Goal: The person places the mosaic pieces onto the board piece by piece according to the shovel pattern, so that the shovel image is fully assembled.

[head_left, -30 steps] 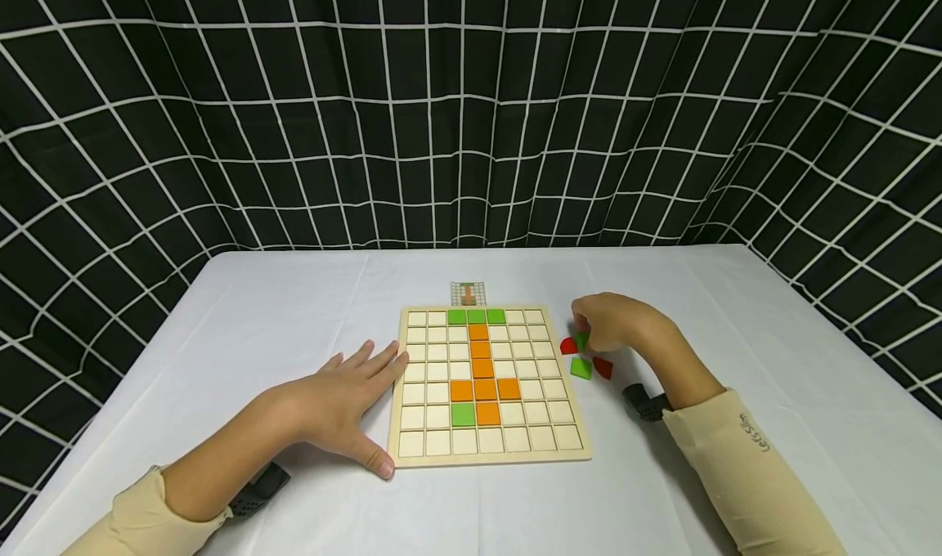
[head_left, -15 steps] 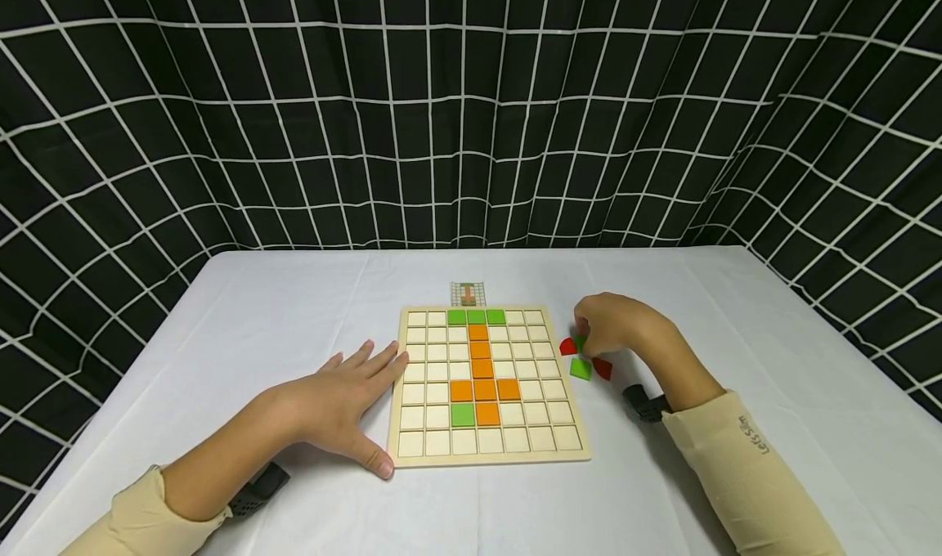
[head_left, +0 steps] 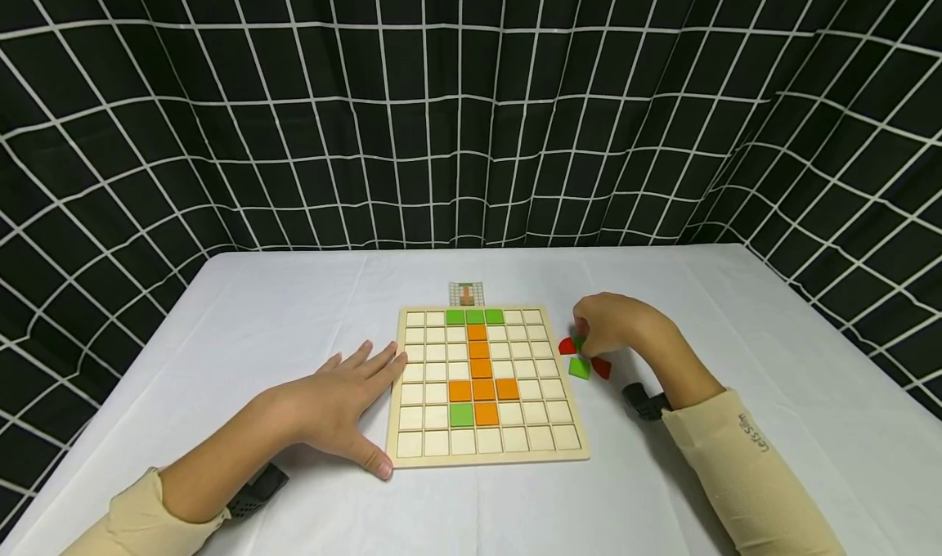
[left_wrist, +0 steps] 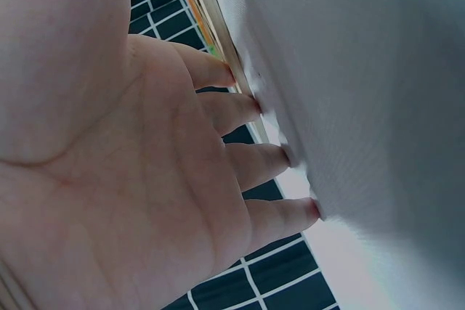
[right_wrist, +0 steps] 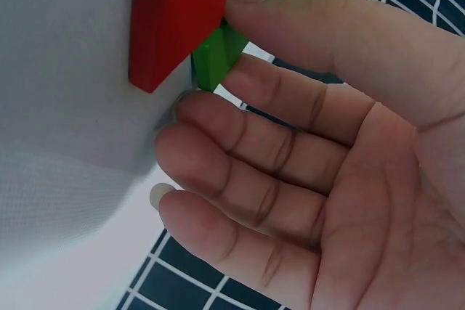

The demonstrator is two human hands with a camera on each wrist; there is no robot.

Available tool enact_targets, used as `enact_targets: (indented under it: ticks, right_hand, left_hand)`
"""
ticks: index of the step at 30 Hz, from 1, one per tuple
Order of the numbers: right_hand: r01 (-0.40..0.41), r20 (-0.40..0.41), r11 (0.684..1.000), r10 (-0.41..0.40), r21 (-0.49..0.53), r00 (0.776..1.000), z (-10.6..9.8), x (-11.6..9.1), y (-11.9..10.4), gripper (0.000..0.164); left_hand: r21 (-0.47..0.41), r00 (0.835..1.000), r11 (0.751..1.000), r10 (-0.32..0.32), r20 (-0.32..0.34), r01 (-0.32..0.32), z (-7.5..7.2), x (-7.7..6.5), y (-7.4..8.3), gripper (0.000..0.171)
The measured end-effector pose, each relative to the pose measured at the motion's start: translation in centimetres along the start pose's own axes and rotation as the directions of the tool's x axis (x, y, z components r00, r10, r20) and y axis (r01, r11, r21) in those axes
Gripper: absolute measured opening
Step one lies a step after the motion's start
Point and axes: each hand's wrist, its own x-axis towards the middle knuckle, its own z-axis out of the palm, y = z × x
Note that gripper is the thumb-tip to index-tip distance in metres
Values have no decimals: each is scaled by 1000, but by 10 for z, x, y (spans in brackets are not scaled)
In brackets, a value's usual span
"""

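A wooden grid board (head_left: 493,461) lies mid-table, with a column of orange tiles (head_left: 481,368), a green row (head_left: 475,317) at its far edge and one green tile (head_left: 461,414) lower down. My left hand (head_left: 342,405) lies spread along the board's left side, fingertips and thumb at its rim. Right of the board, my right hand (head_left: 618,325) pinches a green tile (right_wrist: 214,57) between thumb and index finger, low over the cloth; the other fingers are loosely bent. Around it lie a green square tile (head_left: 579,368) and two red round-edged pieces, one left (head_left: 567,346) and one nearer (head_left: 600,368).
A small printed card (head_left: 467,294) with a coloured grid pattern lies just beyond the board's far edge. White cloth (head_left: 257,319) covers the table. A black curtain (head_left: 471,131) with white grid lines encloses the back and sides.
Both hands and the pieces stay in place apart from a very slight shift of the head view.
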Motion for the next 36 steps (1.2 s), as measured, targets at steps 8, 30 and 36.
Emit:
enact_targets:
  ticks: [8, 30, 36]
  right_hand:
    - [-2, 13, 1000, 1, 5, 1000, 0, 1, 0, 12]
    - [63, -2, 997, -63, 38, 998, -7, -1, 7, 15]
    - [86, 15, 994, -88, 70, 996, -10, -4, 9, 15]
  left_hand:
    - [2, 1000, 1000, 9, -6, -9, 0, 0, -1, 138]
    - [-6, 1000, 1000, 2, -3, -2, 0, -1, -1, 137]
    - [-8, 1000, 1000, 0, -2, 0, -1, -2, 0, 137]
